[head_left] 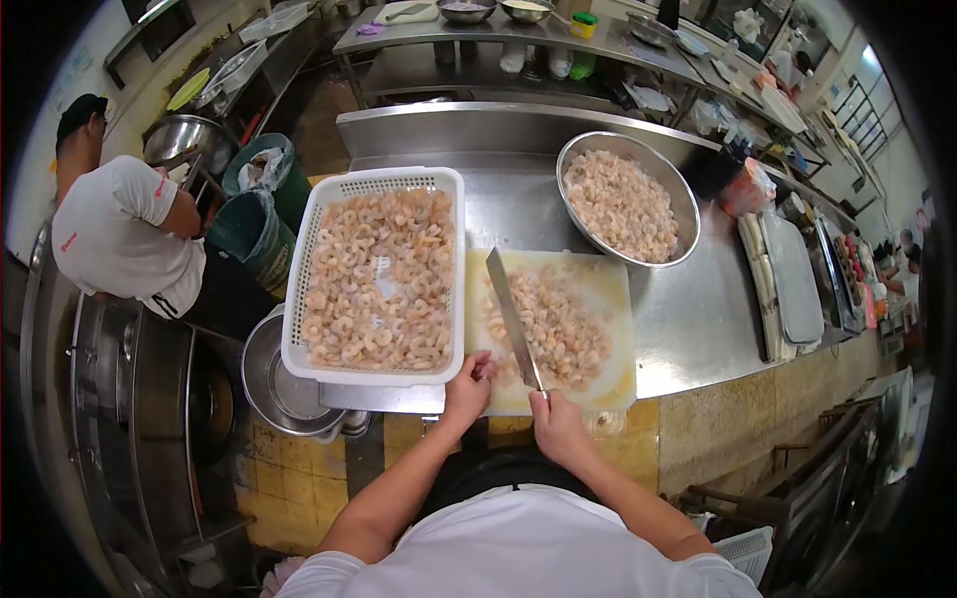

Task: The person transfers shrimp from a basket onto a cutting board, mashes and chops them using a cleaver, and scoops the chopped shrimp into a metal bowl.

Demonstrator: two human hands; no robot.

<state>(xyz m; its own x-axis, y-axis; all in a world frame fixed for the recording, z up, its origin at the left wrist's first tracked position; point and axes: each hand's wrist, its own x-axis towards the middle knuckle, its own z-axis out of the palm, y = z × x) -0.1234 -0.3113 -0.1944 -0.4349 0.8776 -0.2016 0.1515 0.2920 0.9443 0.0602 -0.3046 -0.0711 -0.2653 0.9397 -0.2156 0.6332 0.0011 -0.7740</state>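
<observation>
My right hand (560, 427) is closed around the handle of a kitchen knife (512, 317), its long blade slanting up and left over the white cutting board (618, 299). Chopped shrimp (563, 334) lie spread on the board, mostly to the right of the blade. At the board's lower left edge is my left hand (467, 391), fingers curled in; whether anything is in them is hidden. Left of the board, a white perforated basket (454, 269) holds many peeled shrimp (374, 279). A steel bowl (688, 219) behind the board at the right is heaped with shrimp pieces (620, 202).
The steel worktable (688, 324) has a raised back edge. A steel pot (274, 384) stands below the basket. Green bins (249, 229) and a co-worker in a white shirt (125, 234) are at left. Trays (793, 279) stand at right; another steel table (618, 50) lies beyond.
</observation>
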